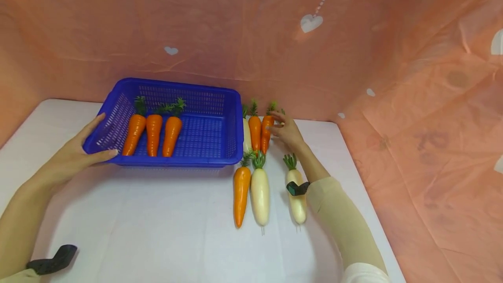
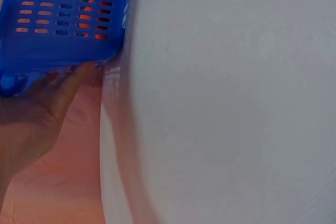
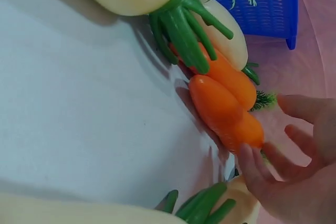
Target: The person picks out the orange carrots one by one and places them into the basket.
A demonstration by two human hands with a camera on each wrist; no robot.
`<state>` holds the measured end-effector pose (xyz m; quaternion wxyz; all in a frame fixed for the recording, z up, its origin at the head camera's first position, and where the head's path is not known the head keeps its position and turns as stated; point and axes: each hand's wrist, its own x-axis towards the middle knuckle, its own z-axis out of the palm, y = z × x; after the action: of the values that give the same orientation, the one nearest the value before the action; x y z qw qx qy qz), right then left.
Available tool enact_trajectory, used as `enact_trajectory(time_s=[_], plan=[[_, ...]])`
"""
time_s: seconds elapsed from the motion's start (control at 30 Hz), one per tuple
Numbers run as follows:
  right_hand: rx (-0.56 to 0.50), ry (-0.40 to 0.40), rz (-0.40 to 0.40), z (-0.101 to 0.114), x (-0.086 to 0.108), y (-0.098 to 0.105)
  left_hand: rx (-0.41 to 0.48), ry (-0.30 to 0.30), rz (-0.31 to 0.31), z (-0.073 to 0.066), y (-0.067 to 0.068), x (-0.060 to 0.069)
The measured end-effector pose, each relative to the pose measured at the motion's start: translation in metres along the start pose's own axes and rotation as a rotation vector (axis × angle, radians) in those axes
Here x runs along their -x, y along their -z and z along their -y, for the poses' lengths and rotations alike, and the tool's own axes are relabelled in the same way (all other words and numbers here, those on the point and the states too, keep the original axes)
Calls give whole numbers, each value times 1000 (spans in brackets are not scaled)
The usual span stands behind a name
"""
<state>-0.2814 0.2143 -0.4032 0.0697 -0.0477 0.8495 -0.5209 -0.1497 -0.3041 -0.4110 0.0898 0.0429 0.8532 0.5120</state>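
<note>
My left hand (image 1: pixel 72 156) grips the left front corner of a blue plastic basket (image 1: pixel 180 160), its thumb lying on the front rim. Three carrots (image 1: pixel 172 136) with leafy tops lie in the basket's left part. To the right of it, my right hand (image 1: pixel 289 132) is at the rightmost loose carrot (image 1: pixel 266 132). In the right wrist view, spread fingers touch that carrot's (image 3: pixel 218 106) leafy end without closing round it. Another carrot (image 1: pixel 255 132) lies alongside, then a partly hidden white radish (image 1: pixel 246 136) against the basket.
Nearer me, a carrot (image 1: pixel 241 195) and a white radish (image 1: pixel 260 195) lie side by side. Another radish (image 1: pixel 297 206) is under my right wrist, and one more radish (image 3: pixel 244 198) shows partly behind my hand. An orange cloth (image 1: pixel 251 64) hangs behind the white table (image 1: pixel 157 222).
</note>
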Motion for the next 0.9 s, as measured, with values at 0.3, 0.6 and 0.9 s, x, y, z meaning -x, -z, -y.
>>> enact_trajectory(time_s=[0.3,0.6,0.9], plan=[[133,-106,68,-4,-9,-7,25,16,4,0,0,1],[266,-123,85,-1,-21,-12,25,16,2,0,0,0],[149,-156,68,-2,-23,-13,31,10,-8,-1,0,1]])
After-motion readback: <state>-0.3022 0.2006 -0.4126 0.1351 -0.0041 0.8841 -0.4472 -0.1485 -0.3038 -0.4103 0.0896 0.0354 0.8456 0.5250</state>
